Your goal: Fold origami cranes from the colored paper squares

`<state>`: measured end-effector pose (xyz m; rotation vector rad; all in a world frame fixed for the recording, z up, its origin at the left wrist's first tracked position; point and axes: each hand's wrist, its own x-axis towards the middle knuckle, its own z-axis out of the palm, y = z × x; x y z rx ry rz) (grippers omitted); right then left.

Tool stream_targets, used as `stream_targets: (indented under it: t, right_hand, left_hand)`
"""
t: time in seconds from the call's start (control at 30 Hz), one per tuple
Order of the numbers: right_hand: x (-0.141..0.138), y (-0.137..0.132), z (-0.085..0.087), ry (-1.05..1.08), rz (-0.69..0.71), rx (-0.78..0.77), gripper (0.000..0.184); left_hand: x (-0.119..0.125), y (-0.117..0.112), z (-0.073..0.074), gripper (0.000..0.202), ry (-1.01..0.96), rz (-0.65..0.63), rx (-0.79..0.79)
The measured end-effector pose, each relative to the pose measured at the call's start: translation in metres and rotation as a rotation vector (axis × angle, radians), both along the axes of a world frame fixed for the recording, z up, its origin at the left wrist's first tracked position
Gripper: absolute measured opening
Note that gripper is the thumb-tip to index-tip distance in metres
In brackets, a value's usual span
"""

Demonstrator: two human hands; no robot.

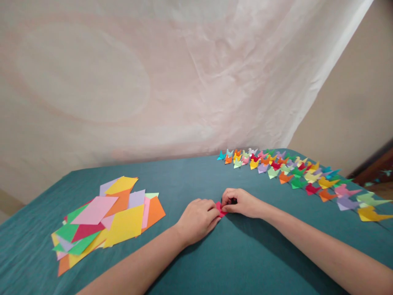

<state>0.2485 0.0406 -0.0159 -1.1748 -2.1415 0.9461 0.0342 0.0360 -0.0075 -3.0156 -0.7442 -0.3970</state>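
A small folded piece of red paper [220, 209] lies on the table between my two hands, mostly covered by fingers. My left hand [199, 219] rests over its left side, fingers bent and pressed together at the paper. From the right, my right hand [240, 202] pinches the paper's right edge between thumb and curled fingers. The folds themselves are too small and hidden to make out.
To the left lies a loose pile of coloured paper squares [127, 223]. Rows of folded paper birds [285, 177] in many colours stand along the back right. A teal cloth [190, 176] covers the table; a pale curtain [184, 82] hangs behind.
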Motion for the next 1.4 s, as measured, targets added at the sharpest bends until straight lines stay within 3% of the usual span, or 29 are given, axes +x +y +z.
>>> stream_targets:
  t: [0.23,0.8,1.2,1.4]
  right_hand:
    - [0.003,0.007,0.002,-0.001,0.087,-0.035,0.009]
    - [0.012,0.010,0.003,0.015,0.187,-0.091,0.010]
    - [0.010,0.005,0.012,-0.035,0.213,-0.065,0.009]
    - [0.007,0.001,0.010,-0.039,0.148,-0.031,0.009]
  left_hand:
    - [0.001,-0.001,0.001,0.026,-0.002,0.001,0.023]
    - [0.004,0.006,-0.009,0.018,-0.312,0.119,-0.371]
    - [0.004,0.004,-0.003,0.017,-0.332,0.104,-0.383]
    - [0.001,0.005,-0.004,0.017,-0.318,0.080,-0.380]
